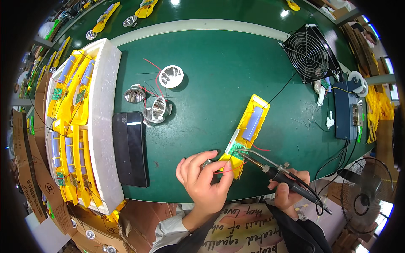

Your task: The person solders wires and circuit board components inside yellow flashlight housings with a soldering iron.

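A yellow plastic flashlight housing half (259,110) lies slanted on the table, with a blue cylindrical battery (252,124) and a green circuit board (238,150) in it. My right hand (288,189) is closed round the dark handle of a soldering iron (284,178). The iron's tip, with a thin metal tube beside it, reaches the board. At the housing's near end my left hand (205,182) pinches a thin red wire (225,170) close to the board. Between its fingers shows part of a small silvery round piece (206,164), mostly hidden.
Left of centre stand several silver reflector cups (171,76) with wires, near a black phone-like slab (130,148). A white foam box (105,84) holds several yellow housings. To the right are a black square fan (310,55), a blue-grey box unit (345,110) and a solder spool (357,84).
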Motion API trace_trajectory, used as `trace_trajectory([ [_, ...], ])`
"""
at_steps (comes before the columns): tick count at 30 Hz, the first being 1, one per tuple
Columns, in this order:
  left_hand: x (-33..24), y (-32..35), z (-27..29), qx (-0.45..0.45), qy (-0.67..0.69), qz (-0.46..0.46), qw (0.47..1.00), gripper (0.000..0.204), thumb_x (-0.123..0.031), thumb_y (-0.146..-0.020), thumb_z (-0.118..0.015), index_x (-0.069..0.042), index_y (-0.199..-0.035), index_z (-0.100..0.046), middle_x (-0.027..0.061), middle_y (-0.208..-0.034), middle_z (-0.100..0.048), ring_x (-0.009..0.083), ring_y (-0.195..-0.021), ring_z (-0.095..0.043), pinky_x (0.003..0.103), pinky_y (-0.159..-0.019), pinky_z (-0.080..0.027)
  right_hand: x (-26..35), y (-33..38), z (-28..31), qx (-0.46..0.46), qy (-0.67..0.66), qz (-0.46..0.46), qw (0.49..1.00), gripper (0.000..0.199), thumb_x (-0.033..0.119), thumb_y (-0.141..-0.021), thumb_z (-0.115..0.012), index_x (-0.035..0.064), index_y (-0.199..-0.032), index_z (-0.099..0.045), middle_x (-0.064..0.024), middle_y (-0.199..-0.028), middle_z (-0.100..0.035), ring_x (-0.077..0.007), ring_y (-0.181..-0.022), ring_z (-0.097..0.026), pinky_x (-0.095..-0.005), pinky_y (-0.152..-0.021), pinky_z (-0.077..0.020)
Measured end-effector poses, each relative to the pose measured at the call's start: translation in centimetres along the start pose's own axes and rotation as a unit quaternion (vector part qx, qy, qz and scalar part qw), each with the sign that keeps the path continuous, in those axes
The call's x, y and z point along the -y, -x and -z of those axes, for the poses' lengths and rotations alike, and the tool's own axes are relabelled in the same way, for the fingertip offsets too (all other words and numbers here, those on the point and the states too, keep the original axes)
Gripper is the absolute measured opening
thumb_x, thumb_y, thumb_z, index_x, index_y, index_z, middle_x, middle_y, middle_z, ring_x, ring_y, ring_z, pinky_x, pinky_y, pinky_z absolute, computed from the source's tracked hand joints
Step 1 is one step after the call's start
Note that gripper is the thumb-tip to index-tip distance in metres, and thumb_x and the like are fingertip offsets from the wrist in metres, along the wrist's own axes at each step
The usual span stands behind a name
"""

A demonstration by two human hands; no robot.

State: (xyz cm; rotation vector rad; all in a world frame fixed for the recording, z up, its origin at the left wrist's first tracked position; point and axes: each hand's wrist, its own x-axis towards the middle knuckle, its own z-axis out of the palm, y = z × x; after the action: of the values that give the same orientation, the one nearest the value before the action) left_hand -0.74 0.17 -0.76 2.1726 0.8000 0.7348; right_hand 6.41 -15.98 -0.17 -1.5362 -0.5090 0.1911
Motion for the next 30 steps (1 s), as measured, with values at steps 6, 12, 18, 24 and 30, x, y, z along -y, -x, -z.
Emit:
trace_trajectory([
  [6, -0.1, 0.0, -0.1, -0.003, 0.002, -0.001, 1.0, 0.01, -0.006, -0.06, -0.067, -0.008, -0.066, -0.06, 0.003, -0.088, -0.057, 0.0231, -0.084, -0.048, 0.035, -0.081, -0.033, 0.1, 0.0, 0.3, 0.014, 0.028, 0.015, 0.999, 0.029, 0.009, -0.075, -0.06, 0.0022, -0.086, -0.033, -0.0118, -0.063, -0.057, -0.0146, -0.058, -0.054, -0.0249, -0.054, -0.0454],
  [12, -0.2, -0.1, -0.2, 0.004, -0.009, -0.005, 1.0, 0.01, -0.004, -0.06, -0.066, -0.007, -0.066, -0.058, 0.002, -0.083, -0.058, 0.0225, -0.083, -0.05, 0.035, -0.081, -0.033, 1.1, -0.4, 0.2, 0.022, 0.043, -0.012, 0.999, 0.032, 0.01, -0.074, -0.062, 0.0021, -0.086, -0.033, -0.012, -0.065, -0.058, -0.0142, -0.059, -0.055, -0.025, -0.055, -0.0448],
  [18, -0.1, -0.1, -0.2, -0.002, -0.008, -0.009, 1.0, 0.011, -0.004, -0.06, -0.066, -0.007, -0.066, -0.058, 0.0012, -0.081, -0.059, 0.0219, -0.081, -0.051, 0.035, -0.081, -0.033, 1.3, -0.8, 0.3, 0.049, 0.08, -0.005, 0.996, 0.032, 0.011, -0.074, -0.062, 0.0018, -0.087, -0.034, -0.0126, -0.066, -0.057, -0.0135, -0.058, -0.055, -0.0243, -0.054, -0.0439],
  [24, -0.2, -0.1, -0.2, 0.002, -0.009, -0.008, 1.0, 0.011, -0.004, -0.06, -0.066, -0.007, -0.067, -0.058, 0.0015, -0.081, -0.06, 0.0218, -0.081, -0.051, 0.035, -0.081, -0.033, 1.4, -1.1, -0.6, 0.007, 0.089, 0.015, 0.996, 0.029, 0.016, -0.076, -0.058, 0.0018, -0.082, -0.035, -0.0083, -0.058, -0.051, -0.0106, -0.047, -0.049, -0.0201, -0.045, -0.0405],
  [30, -0.2, -0.2, -0.2, 0.003, -0.008, -0.01, 1.0, 0.011, -0.004, -0.06, -0.066, -0.007, -0.066, -0.058, 0.0016, -0.08, -0.06, 0.0218, -0.081, -0.051, 0.036, -0.082, -0.033, 1.5, -1.1, -0.5, -0.001, 0.092, 0.015, 0.996, 0.029, 0.017, -0.076, -0.058, 0.0019, -0.083, -0.034, -0.0077, -0.057, -0.051, -0.01, -0.047, -0.049, -0.0199, -0.045, -0.0407],
])
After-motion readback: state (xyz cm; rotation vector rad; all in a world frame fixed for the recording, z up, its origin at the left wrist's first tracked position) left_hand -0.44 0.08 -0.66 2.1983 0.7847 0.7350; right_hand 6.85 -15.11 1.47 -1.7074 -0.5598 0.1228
